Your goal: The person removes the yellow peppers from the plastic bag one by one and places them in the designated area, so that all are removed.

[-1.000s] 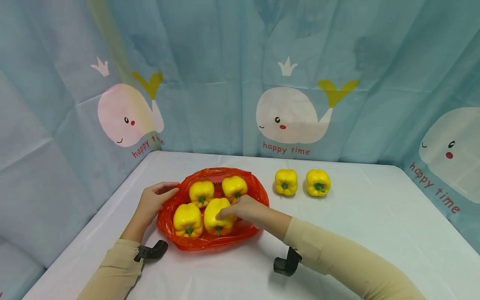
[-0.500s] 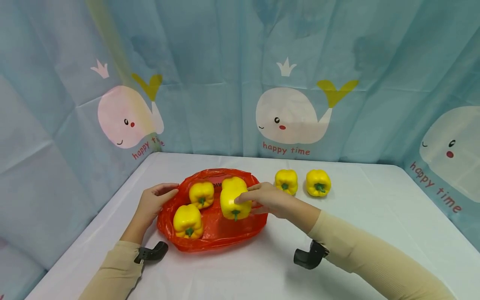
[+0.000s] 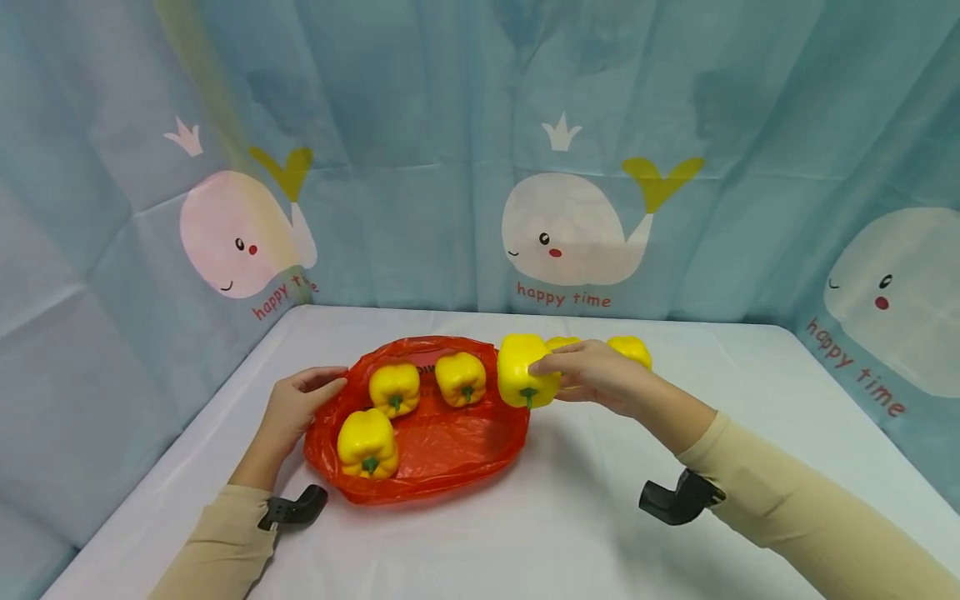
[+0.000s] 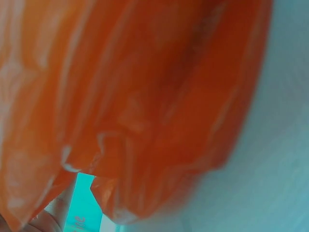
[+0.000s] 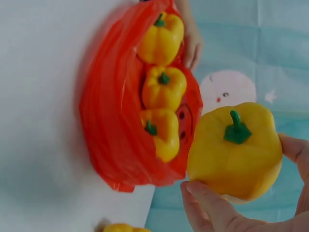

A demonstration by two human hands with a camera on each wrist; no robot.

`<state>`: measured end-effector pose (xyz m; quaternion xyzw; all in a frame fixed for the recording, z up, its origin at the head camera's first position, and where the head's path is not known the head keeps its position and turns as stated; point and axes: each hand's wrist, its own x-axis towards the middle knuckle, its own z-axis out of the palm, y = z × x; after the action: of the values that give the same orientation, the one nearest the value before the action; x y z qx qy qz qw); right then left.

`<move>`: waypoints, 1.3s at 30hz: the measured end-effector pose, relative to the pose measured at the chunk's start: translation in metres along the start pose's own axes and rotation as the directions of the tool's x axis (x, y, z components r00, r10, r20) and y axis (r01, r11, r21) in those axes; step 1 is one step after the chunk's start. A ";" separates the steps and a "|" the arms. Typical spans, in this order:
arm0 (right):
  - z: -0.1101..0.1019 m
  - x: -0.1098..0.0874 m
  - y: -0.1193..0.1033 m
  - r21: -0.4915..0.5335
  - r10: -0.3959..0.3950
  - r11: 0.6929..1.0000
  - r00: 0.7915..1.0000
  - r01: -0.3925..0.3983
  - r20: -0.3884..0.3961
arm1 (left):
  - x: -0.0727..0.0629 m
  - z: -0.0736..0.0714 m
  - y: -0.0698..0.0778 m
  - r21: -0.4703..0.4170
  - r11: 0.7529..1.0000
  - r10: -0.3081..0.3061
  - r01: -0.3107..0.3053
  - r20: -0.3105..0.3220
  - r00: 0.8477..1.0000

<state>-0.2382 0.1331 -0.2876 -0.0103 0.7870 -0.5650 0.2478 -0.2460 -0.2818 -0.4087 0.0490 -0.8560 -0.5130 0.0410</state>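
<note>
My right hand (image 3: 603, 379) holds a yellow bell pepper (image 3: 525, 371) with a green stem, raised by the right rim of a red plastic bag (image 3: 465, 454). In the right wrist view the thumb and fingers grip this bell pepper (image 5: 236, 154) from its sides. Three more yellow bell peppers sit inside the spread bag: one at front left (image 3: 367, 443), one behind it (image 3: 394, 389) and one at the back (image 3: 461, 379). My left hand (image 3: 288, 417) pinches the bag's left rim; in the left wrist view the bag (image 4: 140, 106) hides most of its fingers.
Two more yellow bell peppers stand on the white table (image 3: 480, 550) behind my right hand: a bell pepper (image 3: 630, 350) on the right, and another (image 3: 561, 342) mostly hidden. A light blue curtain (image 3: 420, 225) with whale prints hangs at the back and sides.
My right hand has lifted one bell pepper from the bag's front right and carried it right and back, past the rim. The left hand stays at the bag's left edge.
</note>
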 end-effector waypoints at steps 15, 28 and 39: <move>-0.038 -0.022 0.004 -0.012 0.004 1.000 1.000 -0.005 -0.031 | 0.000 -0.001 0.000 -0.011 1.000 0.001 -0.001 -0.004 1.000; -0.086 -0.033 0.019 0.044 0.027 0.999 0.997 -0.024 -0.078 | 0.003 -0.001 -0.001 0.004 1.000 0.015 -0.015 -0.002 1.000; -0.120 -0.034 0.036 0.047 0.042 0.998 0.994 -0.037 -0.098 | 0.000 -0.001 -0.002 0.006 1.000 0.006 -0.006 -0.005 1.000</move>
<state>-0.2470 0.2623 -0.2778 0.0390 0.7854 -0.5775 0.2196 -0.2462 -0.2835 -0.4105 0.0478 -0.8575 -0.5103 0.0447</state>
